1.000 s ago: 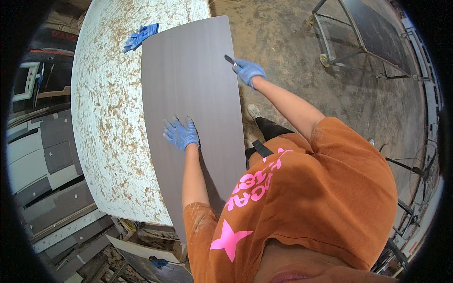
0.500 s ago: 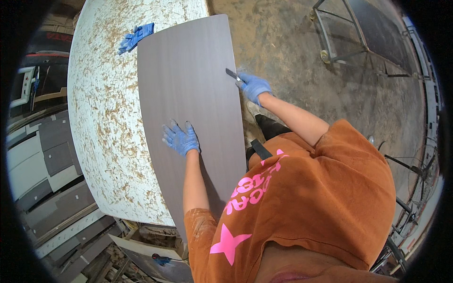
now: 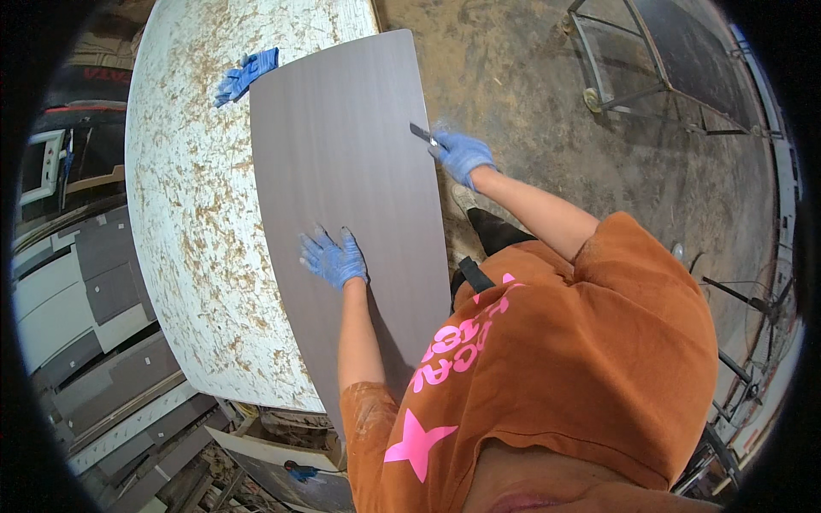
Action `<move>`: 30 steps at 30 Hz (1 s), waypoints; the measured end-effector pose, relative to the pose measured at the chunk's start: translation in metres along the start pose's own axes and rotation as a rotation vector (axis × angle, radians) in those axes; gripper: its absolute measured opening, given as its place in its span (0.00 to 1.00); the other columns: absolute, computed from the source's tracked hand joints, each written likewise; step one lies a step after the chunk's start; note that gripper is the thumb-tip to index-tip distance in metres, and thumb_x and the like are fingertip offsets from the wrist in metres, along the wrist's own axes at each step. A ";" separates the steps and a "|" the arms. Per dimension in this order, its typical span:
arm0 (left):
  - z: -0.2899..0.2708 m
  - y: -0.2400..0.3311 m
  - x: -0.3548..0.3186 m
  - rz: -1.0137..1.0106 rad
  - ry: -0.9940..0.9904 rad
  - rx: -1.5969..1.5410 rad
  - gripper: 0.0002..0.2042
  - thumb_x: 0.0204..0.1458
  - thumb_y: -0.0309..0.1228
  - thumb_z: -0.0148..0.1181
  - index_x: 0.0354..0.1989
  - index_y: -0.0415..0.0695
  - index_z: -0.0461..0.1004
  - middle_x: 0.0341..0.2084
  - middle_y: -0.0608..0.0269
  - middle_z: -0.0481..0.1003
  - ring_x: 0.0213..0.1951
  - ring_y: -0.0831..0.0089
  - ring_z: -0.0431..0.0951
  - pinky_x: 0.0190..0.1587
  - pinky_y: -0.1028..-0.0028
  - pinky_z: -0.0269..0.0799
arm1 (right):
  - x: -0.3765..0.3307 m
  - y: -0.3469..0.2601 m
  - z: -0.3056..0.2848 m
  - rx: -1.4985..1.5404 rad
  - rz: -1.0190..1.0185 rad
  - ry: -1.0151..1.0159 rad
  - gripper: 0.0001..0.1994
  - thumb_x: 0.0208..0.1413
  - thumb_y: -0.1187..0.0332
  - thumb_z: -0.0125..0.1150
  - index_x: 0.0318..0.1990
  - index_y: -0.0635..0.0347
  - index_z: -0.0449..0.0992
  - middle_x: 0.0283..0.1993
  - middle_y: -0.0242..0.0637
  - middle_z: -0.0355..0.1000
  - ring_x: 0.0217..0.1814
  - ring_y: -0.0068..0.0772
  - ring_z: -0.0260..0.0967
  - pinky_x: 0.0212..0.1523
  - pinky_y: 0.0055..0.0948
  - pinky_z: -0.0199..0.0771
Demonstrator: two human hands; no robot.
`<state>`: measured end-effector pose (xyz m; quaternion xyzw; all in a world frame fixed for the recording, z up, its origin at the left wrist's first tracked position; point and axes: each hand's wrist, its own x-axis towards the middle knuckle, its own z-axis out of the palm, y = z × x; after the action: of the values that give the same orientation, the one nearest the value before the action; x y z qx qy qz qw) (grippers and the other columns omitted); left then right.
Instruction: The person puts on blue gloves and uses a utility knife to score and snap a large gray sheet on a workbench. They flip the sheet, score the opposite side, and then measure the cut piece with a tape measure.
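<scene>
A long grey-brown board (image 3: 342, 154) with a faint grain lies on a white, brown-scuffed worktable (image 3: 188, 214). My left hand (image 3: 337, 258), in a blue work glove, rests on the board with its fingers spread, holding nothing. In a matching glove, my right hand (image 3: 463, 157) is closed round a utility knife (image 3: 422, 134) at the board's right edge. The knife's dark front end points left over that edge; whether the blade touches the board I cannot tell. A spare blue glove (image 3: 246, 75) lies on the table by the board's far left corner.
Stacked grey and white panels (image 3: 107, 274) fill the left side. Below the table's near end stands an open wooden bin (image 3: 282, 449). A metal-framed cart (image 3: 637, 60) on casters stands on the concrete floor (image 3: 530, 103) at far right.
Both hands hold nearly the same places, the left still flat on the board and the right still on the knife. The whole view has shifted very slightly.
</scene>
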<state>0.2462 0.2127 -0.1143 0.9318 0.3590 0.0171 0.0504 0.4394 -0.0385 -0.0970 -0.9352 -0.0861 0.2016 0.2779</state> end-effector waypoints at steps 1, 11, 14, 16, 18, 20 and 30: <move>0.002 -0.001 0.000 -0.009 -0.006 0.011 0.35 0.54 0.53 0.49 0.68 0.50 0.55 0.70 0.49 0.47 0.70 0.52 0.46 0.71 0.55 0.32 | -0.009 -0.002 -0.003 -0.033 0.016 -0.029 0.22 0.59 0.49 0.49 0.59 0.42 0.69 0.49 0.43 0.74 0.51 0.53 0.70 0.50 0.43 0.69; 0.000 0.002 0.001 0.016 0.010 0.026 0.34 0.54 0.53 0.49 0.68 0.52 0.55 0.69 0.50 0.47 0.69 0.50 0.48 0.71 0.55 0.33 | 0.017 0.014 0.007 0.006 -0.069 0.084 0.23 0.59 0.49 0.48 0.60 0.41 0.67 0.45 0.47 0.75 0.48 0.53 0.71 0.47 0.47 0.70; 0.001 0.001 0.001 -0.010 -0.013 0.038 0.34 0.54 0.53 0.50 0.68 0.52 0.55 0.69 0.50 0.48 0.69 0.51 0.48 0.71 0.55 0.34 | 0.028 0.008 0.000 0.044 -0.039 0.032 0.23 0.59 0.49 0.47 0.60 0.42 0.67 0.47 0.47 0.75 0.48 0.53 0.71 0.47 0.47 0.70; 0.000 0.003 0.000 -0.015 -0.008 0.032 0.34 0.54 0.52 0.50 0.68 0.52 0.56 0.69 0.51 0.48 0.69 0.52 0.48 0.71 0.55 0.34 | 0.038 0.002 -0.009 0.052 -0.020 0.028 0.23 0.59 0.49 0.47 0.60 0.41 0.67 0.47 0.46 0.75 0.49 0.53 0.71 0.47 0.47 0.70; -0.001 0.005 0.000 -0.002 0.010 0.024 0.33 0.54 0.52 0.51 0.67 0.51 0.56 0.69 0.50 0.48 0.69 0.53 0.48 0.71 0.55 0.34 | 0.043 -0.004 -0.017 0.010 -0.016 0.069 0.22 0.59 0.48 0.47 0.59 0.40 0.67 0.46 0.46 0.75 0.48 0.53 0.71 0.47 0.47 0.70; -0.002 0.005 0.000 0.029 0.043 0.014 0.33 0.54 0.51 0.51 0.67 0.50 0.57 0.69 0.50 0.48 0.69 0.54 0.48 0.71 0.55 0.34 | 0.039 0.010 -0.001 0.005 -0.033 0.071 0.22 0.59 0.48 0.46 0.59 0.39 0.67 0.45 0.46 0.75 0.48 0.53 0.72 0.47 0.47 0.70; 0.002 0.003 0.001 0.021 0.023 0.035 0.34 0.54 0.51 0.51 0.67 0.49 0.56 0.69 0.49 0.49 0.70 0.54 0.47 0.71 0.55 0.34 | 0.100 -0.002 -0.033 0.000 -0.029 0.075 0.19 0.59 0.50 0.47 0.55 0.42 0.70 0.43 0.44 0.75 0.46 0.55 0.71 0.44 0.49 0.70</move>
<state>0.2494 0.2112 -0.1156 0.9360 0.3499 0.0221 0.0300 0.5437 -0.0250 -0.1039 -0.9408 -0.0890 0.1625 0.2840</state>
